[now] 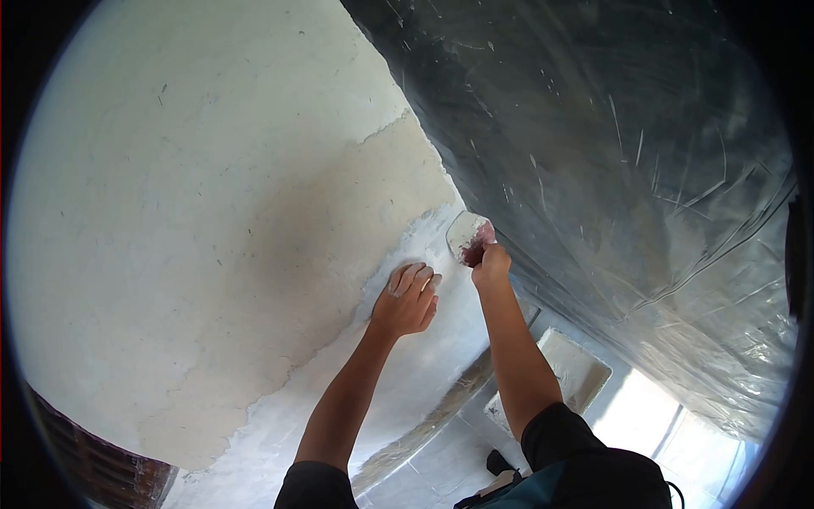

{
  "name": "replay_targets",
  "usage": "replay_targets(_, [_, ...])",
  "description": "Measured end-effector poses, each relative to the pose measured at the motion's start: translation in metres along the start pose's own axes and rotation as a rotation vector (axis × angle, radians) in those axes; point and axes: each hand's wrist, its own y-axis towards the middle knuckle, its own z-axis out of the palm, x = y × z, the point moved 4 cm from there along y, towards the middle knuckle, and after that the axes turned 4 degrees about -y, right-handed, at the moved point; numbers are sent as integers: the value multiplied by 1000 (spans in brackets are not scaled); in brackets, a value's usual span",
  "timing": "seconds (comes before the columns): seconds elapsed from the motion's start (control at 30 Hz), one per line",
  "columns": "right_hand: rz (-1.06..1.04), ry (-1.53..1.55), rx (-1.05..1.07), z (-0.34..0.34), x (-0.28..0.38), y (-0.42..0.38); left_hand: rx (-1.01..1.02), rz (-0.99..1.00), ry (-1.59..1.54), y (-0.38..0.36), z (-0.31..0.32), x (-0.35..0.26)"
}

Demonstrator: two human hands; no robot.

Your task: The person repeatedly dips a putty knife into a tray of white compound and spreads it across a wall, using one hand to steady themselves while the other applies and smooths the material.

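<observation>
My right hand (492,265) is closed around a plaster scraper (469,234), its reddish face partly coated in white plaster. The scraper is at the wall's right edge, beside the dark plastic sheeting (593,127). To its lower left, my left hand (409,297) rests against the wall (229,212), fingers slightly bent and smeared with white; I see nothing held in it. Fresh white plaster (432,233) surrounds both hands and runs down toward the lower left. Above it the wall is beige and cream, with an uneven boundary between the coats.
Below my right arm, a plaster-smeared rectangular tub (581,365) stands on the tiled floor (441,454). A rough, dirty strip (432,416) runs along the wall's base. Brown slatted wood (93,458) is at lower left. My dark shoe (498,462) shows below.
</observation>
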Motion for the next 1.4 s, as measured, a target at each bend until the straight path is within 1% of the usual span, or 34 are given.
replay_targets(0.03, [-48, 55, 80, -7, -1, 2, -3, 1, 0, -1, 0, -1])
replay_targets(0.1, [-94, 147, 173, -3, -7, 10, -13, -1, 4, 3, 2, 3])
replay_targets(0.17, [-113, 130, 329, 26, 3, -14, -10, 31, 6, 1, 5, 1])
replay_targets(0.2, [-168, 135, 366, 38, -4, -2, -3, 28, 0, 0, 5, 0])
replay_targets(0.23, [-148, 72, 328, 46, 0, -8, -6, 25, -5, 0, 4, 1])
replay_targets(0.3, [-91, 61, 171, 43, 1, -2, -17, 23, -8, 2, 2, 0])
replay_targets(0.33, [-94, 62, 173, 37, 6, -3, -21, 26, -3, 3, 1, 0])
replay_targets(0.4, [33, 103, 98, 18, 8, -9, -27, 30, 2, 1, -1, 0])
replay_targets(0.43, [28, 101, 100, 20, 10, -9, -22, 33, -6, 1, 0, 1])
replay_targets(0.5, [-57, 145, 248, 24, 12, -11, -12, 32, -21, 2, 4, 1])
replay_targets(0.53, [-125, 112, 296, 35, 10, -12, -16, 31, -21, 2, 4, 2])
replay_targets(0.63, [-229, -43, 297, 57, 8, -13, -17, 34, -23, -2, 5, -1])
replay_targets(0.67, [-234, -41, 298, 54, 13, -13, -22, 37, -21, -1, 3, 0])
replay_targets(0.73, [43, -59, 11, 29, 11, -4, -22, 42, -17, 0, 1, 0])
replay_targets(0.77, [42, -63, 17, 24, 9, -5, -17, 40, -17, -1, 0, 0])
replay_targets(0.83, [-102, 85, 93, 25, 20, -21, -27, 34, -22, -2, 0, 0])
replay_targets(0.9, [-199, 129, 309, 43, 17, -24, -16, 40, -38, -2, 2, 1])
replay_targets(0.97, [-272, 65, 383, 65, 20, -37, -21, 33, -44, -2, 2, 1])
replay_targets(1.0, [-308, -11, 374, 68, 16, -25, -22, 37, -46, -2, 3, 1])
replay_targets(1.03, [-312, -9, 373, 63, 13, -12, -22, 37, -45, -2, 3, 0])
replay_targets(1.1, [-157, -66, 121, 38, 10, 12, -27, 34, -43, -2, 1, 2])
replay_targets(1.13, [-124, -66, 75, 29, 19, -4, -38, 31, -37, -2, 0, 2])
replay_targets(1.17, [-126, -71, 71, 27, 22, -11, -47, 27, -37, -3, 0, 1])
replay_targets(1.23, [-199, 57, 154, 25, 27, -20, -58, 23, -54, -3, 0, 2])
replay_targets(1.27, [-245, 97, 279, 34, 25, -23, -62, 18, -62, -5, 0, 1])
replay_targets(1.37, [-303, -64, 374, 63, 15, -22, -51, 20, -66, -6, 1, 0])
replay_targets(1.4, [-295, -101, 303, 56, 9, -7, -51, 24, -67, -6, 2, 0])
